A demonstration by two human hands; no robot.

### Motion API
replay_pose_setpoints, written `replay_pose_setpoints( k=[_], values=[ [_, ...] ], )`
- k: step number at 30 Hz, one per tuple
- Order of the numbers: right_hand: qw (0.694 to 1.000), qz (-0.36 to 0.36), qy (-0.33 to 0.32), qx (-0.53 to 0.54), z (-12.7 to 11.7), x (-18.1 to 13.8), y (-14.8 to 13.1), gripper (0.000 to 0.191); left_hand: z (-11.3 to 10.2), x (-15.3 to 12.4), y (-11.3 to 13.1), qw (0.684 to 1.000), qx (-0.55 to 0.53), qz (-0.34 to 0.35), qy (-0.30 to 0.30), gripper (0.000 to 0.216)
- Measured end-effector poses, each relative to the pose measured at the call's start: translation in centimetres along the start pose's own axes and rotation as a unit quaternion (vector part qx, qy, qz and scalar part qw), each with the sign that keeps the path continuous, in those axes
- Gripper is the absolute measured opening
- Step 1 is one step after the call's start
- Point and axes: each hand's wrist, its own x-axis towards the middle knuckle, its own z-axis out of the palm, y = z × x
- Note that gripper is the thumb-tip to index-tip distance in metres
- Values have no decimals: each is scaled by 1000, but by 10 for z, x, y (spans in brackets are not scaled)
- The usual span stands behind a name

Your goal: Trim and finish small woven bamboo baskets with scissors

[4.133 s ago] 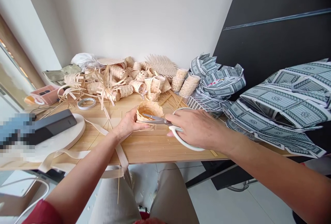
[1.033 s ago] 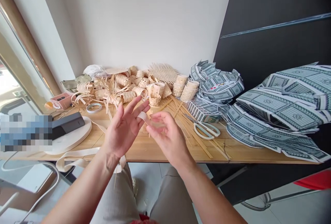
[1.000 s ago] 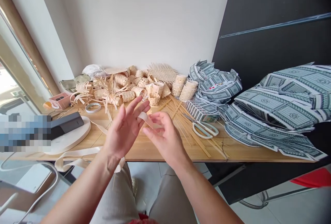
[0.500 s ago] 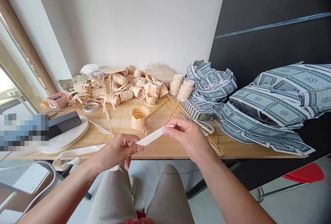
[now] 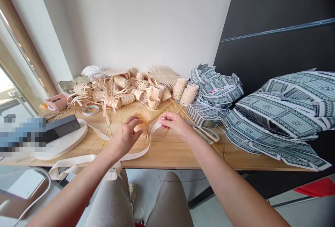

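Note:
A small woven basket (image 5: 143, 117) stands on the table in front of me, partly hidden by my left hand. My left hand (image 5: 126, 134) is beside it, fingers curved and apart, with nothing between them; the fingertips reach over or against its rim, I cannot tell which. My right hand (image 5: 171, 124) pinches the end of a white ribbon (image 5: 149, 144) just right of the basket. From there the ribbon curves down to the table edge, passes behind my left forearm, and lies in loops at the left.
Piled woven pieces (image 5: 120, 87) fill the back. Scissors (image 5: 206, 134) and loose thin strips lie to the right, with folded-card shapes (image 5: 282, 108) beyond. A tape roll (image 5: 90, 110) and a dark device on a round white stand (image 5: 75, 139) are at the left.
My left hand has let go of the ribbon and moved up to the basket. My right hand has shifted slightly left with the ribbon end, which now hangs in a curve.

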Motion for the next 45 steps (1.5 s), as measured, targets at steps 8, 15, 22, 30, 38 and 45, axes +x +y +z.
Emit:
replay_pose_setpoints(
  k=[8,15,22,30,38,45],
  values=[
    [995,3,-102,-20,1,-29,-18,10,15,23,-16,997,59,32,-47,12],
    [988,34,-149,-2,12,-53,-24,7,1,47,-36,984,-9,143,-102,20],
    [995,51,-81,18,24,-62,-6,8,6,59,-40,984,2,169,-58,20],
    [998,8,18,-53,36,-81,-13,9,8,-3,19,992,-112,58,-2,21],
    [991,-73,82,-74,37,-80,-21,11,2,-13,26,874,-405,-141,-227,27],
    [991,-68,39,-110,15,-60,-11,14,-1,5,9,979,-143,-14,-147,35]
  ],
)
